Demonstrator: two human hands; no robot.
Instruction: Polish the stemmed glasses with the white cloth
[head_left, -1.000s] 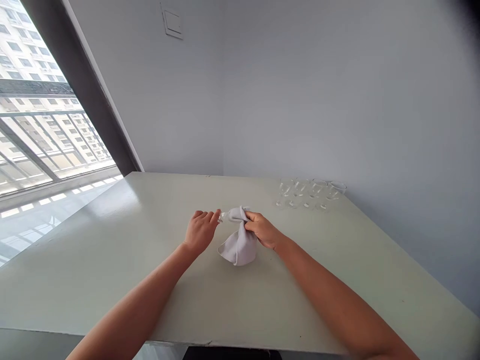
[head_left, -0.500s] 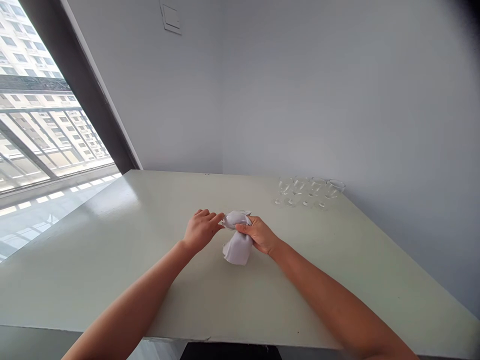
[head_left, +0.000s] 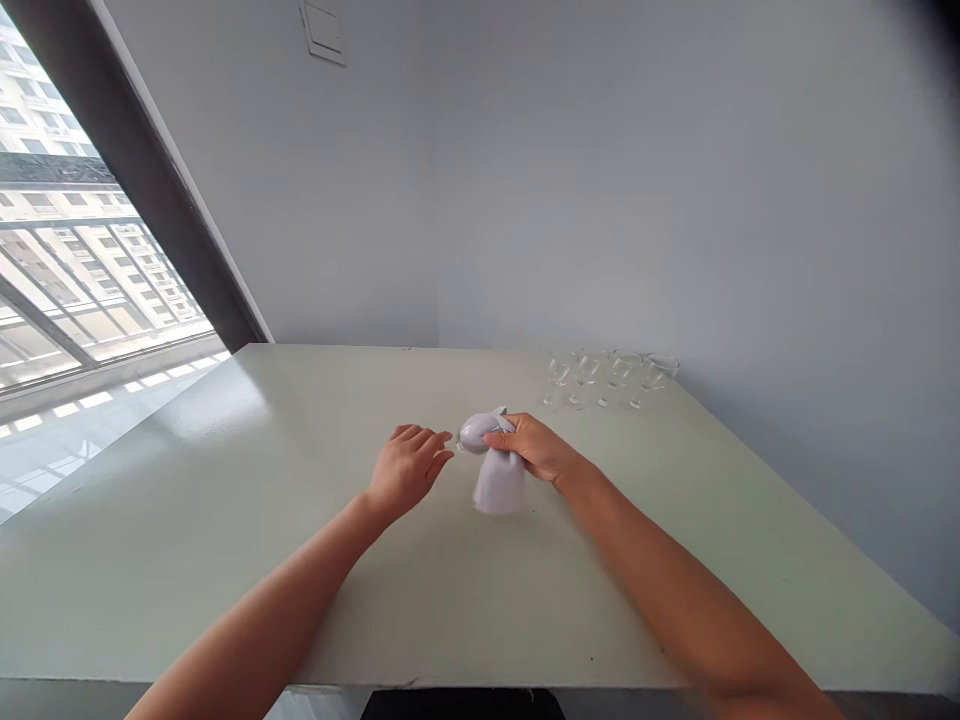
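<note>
My right hand [head_left: 536, 445] grips a white cloth [head_left: 500, 485] above the middle of the table. The cloth is bunched around a clear glass [head_left: 460, 440], of which only a small part shows at the left end of the bundle. One end of the cloth hangs down below my fingers. Just left of the bundle is my left hand [head_left: 409, 465], its thumb and fingers apart, holding nothing and not touching the glass.
Several clear stemmed glasses [head_left: 621, 372] stand upright in a group at the table's back right, near the wall. The pale table [head_left: 337, 590] has its front edge close to me. A window is at the left.
My left hand has let go of the glass's end. My right hand has drawn the wrapped glass slightly to the right and away from it. The view has shifted slightly.
</note>
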